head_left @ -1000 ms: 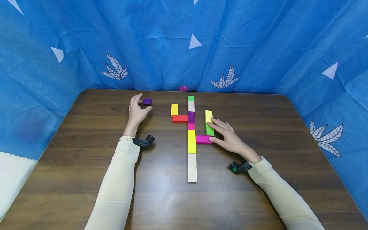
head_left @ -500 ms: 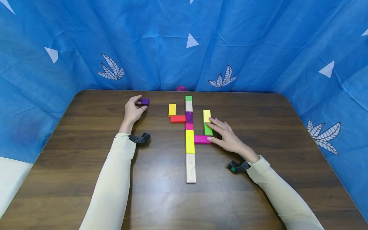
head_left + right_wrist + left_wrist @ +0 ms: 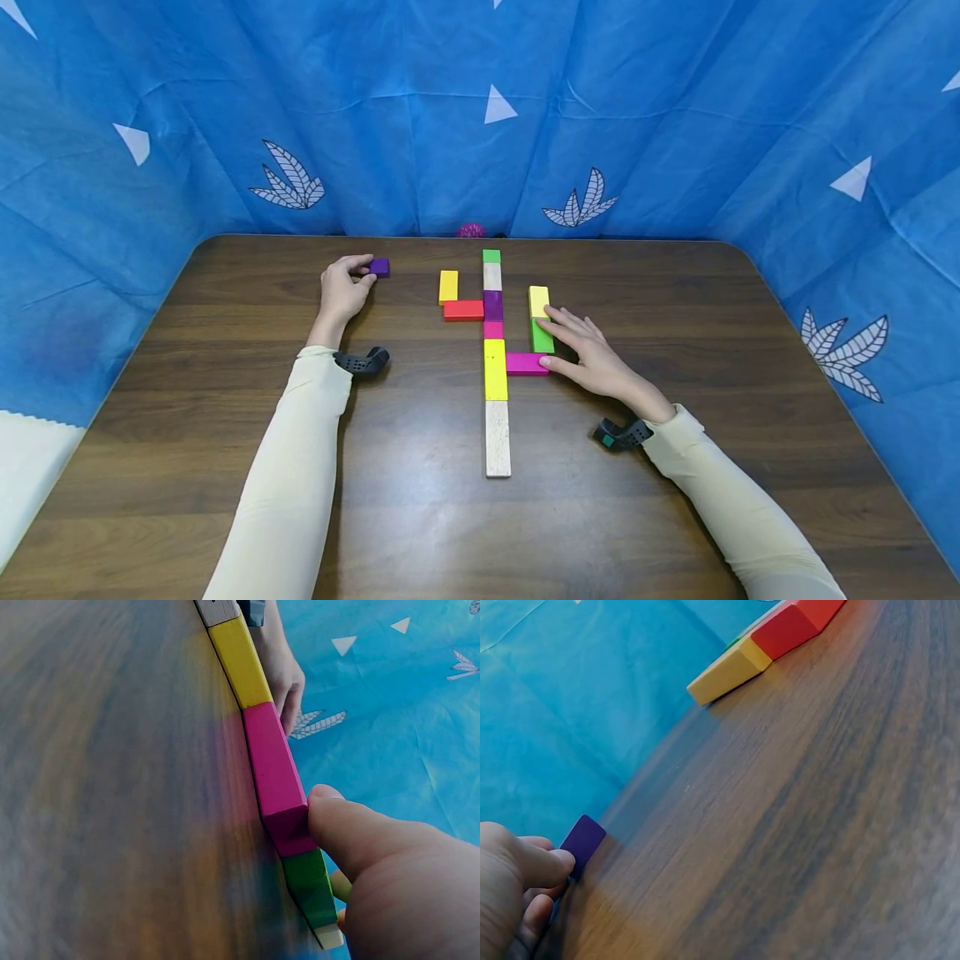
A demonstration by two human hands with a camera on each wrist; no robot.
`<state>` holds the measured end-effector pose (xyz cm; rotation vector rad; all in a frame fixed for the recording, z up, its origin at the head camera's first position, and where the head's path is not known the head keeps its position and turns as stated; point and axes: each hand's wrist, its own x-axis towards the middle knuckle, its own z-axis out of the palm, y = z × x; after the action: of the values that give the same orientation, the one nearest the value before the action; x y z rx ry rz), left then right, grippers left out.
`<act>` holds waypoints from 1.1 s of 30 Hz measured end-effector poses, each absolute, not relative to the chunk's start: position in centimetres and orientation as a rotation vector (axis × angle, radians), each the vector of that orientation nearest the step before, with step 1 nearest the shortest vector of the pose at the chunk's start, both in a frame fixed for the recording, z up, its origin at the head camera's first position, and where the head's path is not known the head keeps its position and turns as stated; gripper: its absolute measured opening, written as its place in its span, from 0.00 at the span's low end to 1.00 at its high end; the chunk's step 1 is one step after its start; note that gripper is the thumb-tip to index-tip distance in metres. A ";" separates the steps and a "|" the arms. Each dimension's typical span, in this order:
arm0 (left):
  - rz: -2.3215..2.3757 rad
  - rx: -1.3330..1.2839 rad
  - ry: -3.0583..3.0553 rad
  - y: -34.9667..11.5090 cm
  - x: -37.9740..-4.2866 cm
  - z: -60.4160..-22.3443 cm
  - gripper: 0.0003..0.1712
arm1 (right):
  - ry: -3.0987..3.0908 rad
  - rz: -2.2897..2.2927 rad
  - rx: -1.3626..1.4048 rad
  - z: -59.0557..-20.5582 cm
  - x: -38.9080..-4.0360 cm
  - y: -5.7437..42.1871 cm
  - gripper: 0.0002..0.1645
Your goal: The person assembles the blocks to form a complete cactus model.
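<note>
At the far left of the table, my left hand pinches a small purple block between thumb and fingers; the left wrist view shows the thumb at the edge of the purple block. My right hand lies over the right branch of a flat block layout, fingers spread. Its thumb touches the end of a magenta block, and its fingertips are at a green block and a pale yellow block.
The layout's central column has a long whitish block, a yellow block, a pink one, a purple one, and white and green ones beyond. A red block and an orange-yellow block branch left. A blue curtain hangs behind the table.
My left hand has moved in from beside the small purple block, and its thumb and fingers have closed on it. The right hand has stayed at the right branch. The view has shifted slightly.
</note>
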<state>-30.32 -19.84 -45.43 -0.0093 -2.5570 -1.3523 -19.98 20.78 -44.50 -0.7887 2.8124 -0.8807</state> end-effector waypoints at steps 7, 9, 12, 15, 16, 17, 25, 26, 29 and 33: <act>-1.396 0.093 -2.538 -19.9 -30.3 -45.2 0.19 | 2.819 -0.866 -0.789 -44.5 -20.1 20.8 0.39; -1.477 0.143 -2.502 -19.9 -30.3 -45.0 0.19 | 2.818 -0.868 -0.789 -44.5 -20.1 20.8 0.39; -1.614 0.209 -2.418 -19.9 -30.5 -44.8 0.20 | 2.819 -0.874 -0.789 -44.4 -20.1 20.9 0.38; -1.704 0.257 -2.345 -19.7 -30.8 -44.6 0.20 | 2.817 -0.877 -0.784 -44.3 -20.0 20.8 0.39; -1.717 0.268 -2.332 -19.5 -30.9 -44.5 0.20 | 2.817 -0.875 -0.783 -44.3 -20.0 20.8 0.39; -1.724 0.278 -2.327 -19.3 -31.0 -44.5 0.20 | 2.815 -0.871 -0.782 -44.3 -20.0 20.8 0.39; -1.687 0.242 -2.414 -15.8 -31.8 -44.0 0.20 | 2.812 -0.879 -0.782 -44.7 -20.0 20.8 0.39; -1.680 0.229 -2.426 -15.3 -31.9 -44.0 0.20 | 2.811 -0.881 -0.782 -44.7 -20.0 20.8 0.39; -1.661 0.194 -2.460 -14.0 -32.1 -43.8 0.20 | 2.813 -0.877 -0.783 -44.8 -20.0 20.8 0.40; -1.624 0.158 -2.501 -12.8 -32.4 -43.8 0.21 | 2.817 -0.875 -0.776 -44.7 -20.1 20.8 0.40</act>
<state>-32.39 -12.78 -43.75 0.1575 -2.5009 -1.6237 -20.12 20.77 -44.70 -0.7759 2.8165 -0.8751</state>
